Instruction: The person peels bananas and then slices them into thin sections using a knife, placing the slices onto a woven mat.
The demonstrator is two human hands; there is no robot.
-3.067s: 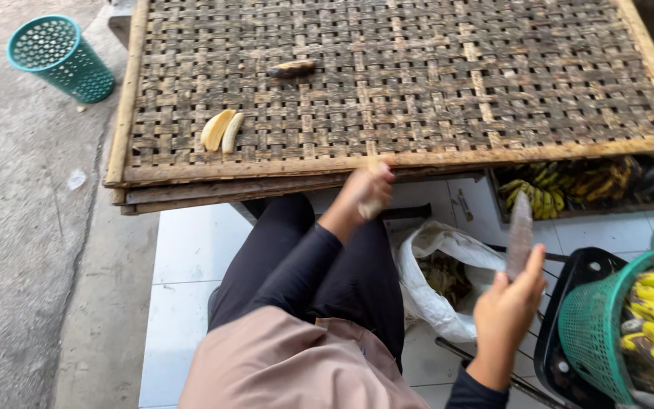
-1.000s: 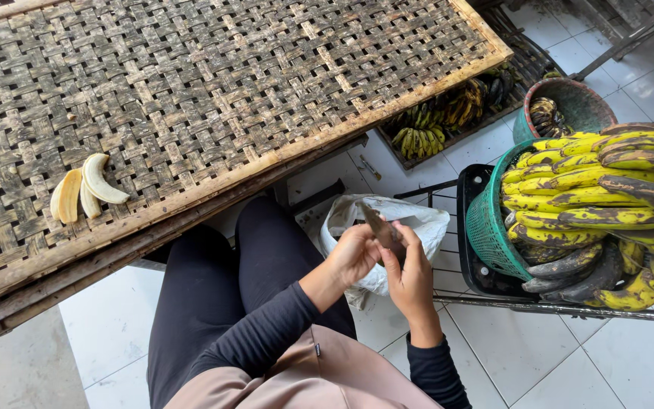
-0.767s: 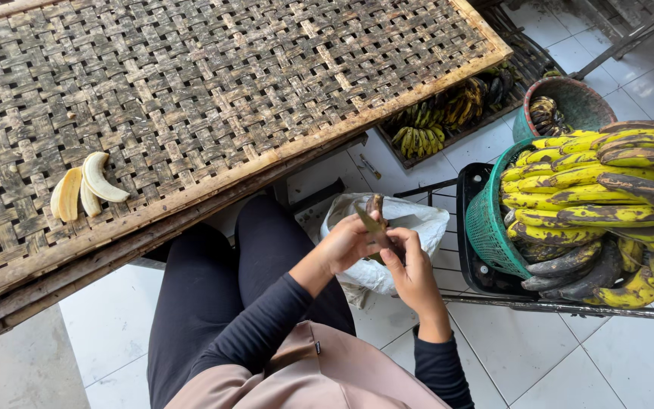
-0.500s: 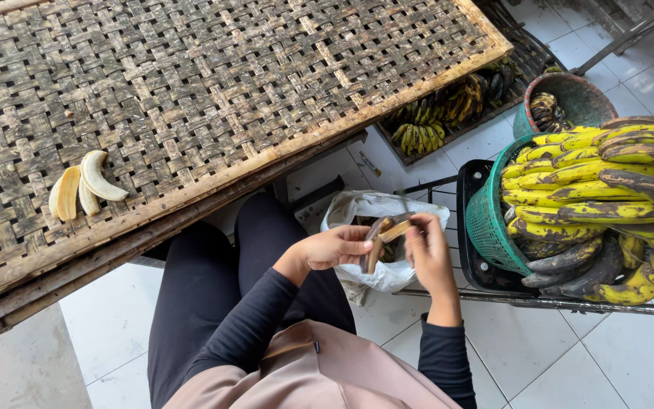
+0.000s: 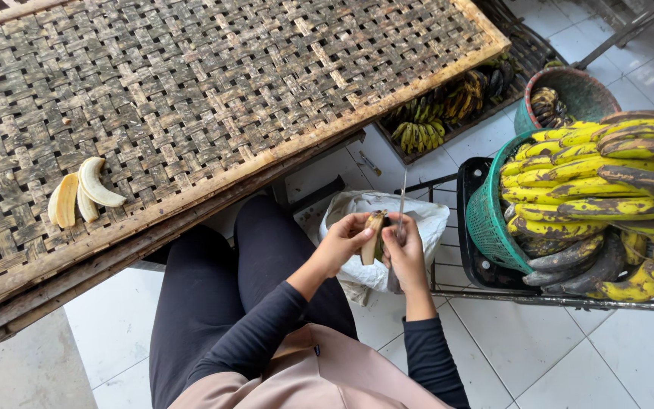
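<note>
Since half a second ago, our two hands have closed back together over the white bag (image 5: 378, 265). Then, the right hand was pulled out to the side with a strip of peel. Now, left hand (image 5: 342, 244) and right hand (image 5: 405, 254) sit just beside each other with the banana (image 5: 373, 236) between them.

Left grip is wrapped around the banana, holding it roughly upright above the bag. Right grip is closed on the knife (image 5: 402, 203), blade pointing up and away from us, thin edge-on to the camera. We judge that peeling is partly done: pale flesh shows on one side and dark skin is still on at the top.

On the woven bamboo tray (image 5: 213, 91), the peeled banana pieces (image 5: 79, 197) sit in the same spot at its left edge as a second ago.

Hard to make out:
- knife handle is buried in the right hand
- whether the blade touches the banana; we can't tell
- bag contents are hidden behind the hands
- the green basket (image 5: 493, 220) of ripe bananas (image 5: 599, 182) is cut off at the right edge
- the crate of bananas (image 5: 448, 102) is half under the tray
</note>
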